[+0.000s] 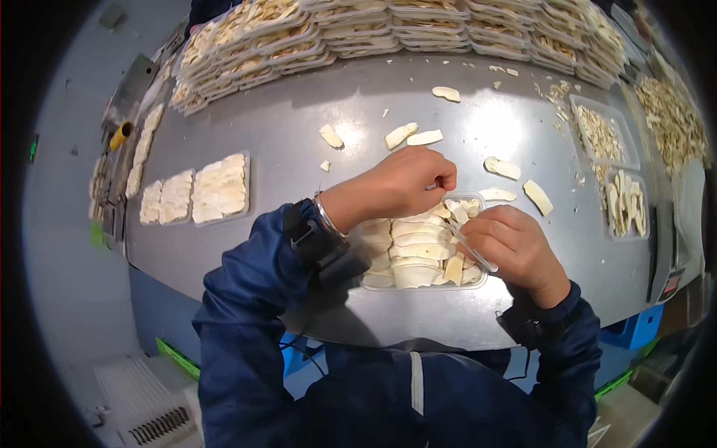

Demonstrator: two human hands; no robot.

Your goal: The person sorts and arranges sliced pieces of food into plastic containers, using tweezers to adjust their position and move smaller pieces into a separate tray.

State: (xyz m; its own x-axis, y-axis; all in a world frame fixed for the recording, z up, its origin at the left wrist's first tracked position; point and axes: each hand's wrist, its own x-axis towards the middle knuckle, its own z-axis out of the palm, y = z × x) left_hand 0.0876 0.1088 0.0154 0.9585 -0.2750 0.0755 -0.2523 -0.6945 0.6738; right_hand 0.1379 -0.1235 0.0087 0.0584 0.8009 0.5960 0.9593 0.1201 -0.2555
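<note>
A clear plastic tray (481, 281) stands near the table's front edge. Overlapping rows of pale slices (418, 250), which look like dried mushroom, fill its middle and left; smaller pieces lie loosely at the right. My right hand (511, 240) is closed around slim metal tweezers (484, 257) over the tray's right side, their tips down among the pieces. Above the tray's far edge hangs my left hand (407, 181), fingers curled in; whether anything is between its fingertips is hidden. Beyond it lie loose slices (401, 135).
Filled trays (219, 190) stand at the left. Stacked trays (358, 33) line the far edge. On the right are a tray of small pieces (599, 133), a tray of longer slices (626, 203) and a heap of slices (671, 119). Crumbs are scattered about.
</note>
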